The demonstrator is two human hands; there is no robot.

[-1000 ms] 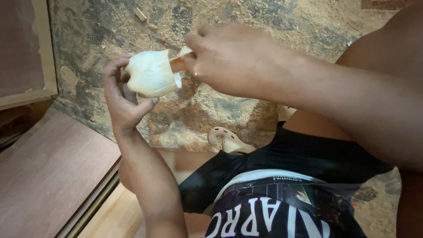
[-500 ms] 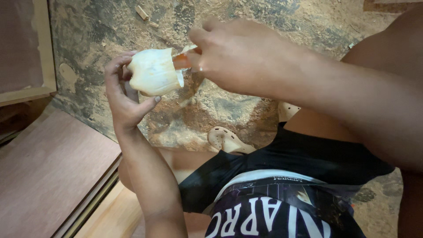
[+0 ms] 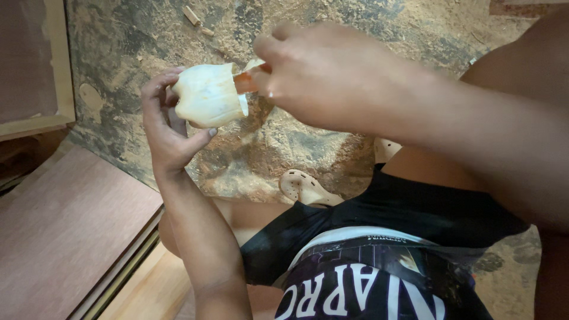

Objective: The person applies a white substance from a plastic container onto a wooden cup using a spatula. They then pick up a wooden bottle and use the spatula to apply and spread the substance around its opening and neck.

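Am seeing left hand (image 3: 169, 127) gripping pale lump (image 3: 207, 95) above sawdust floor (image 3: 332, 148); right hand (image 3: 320, 74) pinching orange stick (image 3: 246, 83) against lump (barely shifting since half-second ago). Working stroke seemingly continuing.

This looks like a woodworking workshop: the rough concrete floor (image 3: 332, 142) is covered with sawdust and small wood offcuts (image 3: 191, 14), and plywood boards (image 3: 65, 225) with a wooden frame (image 3: 56, 65) lie at the left
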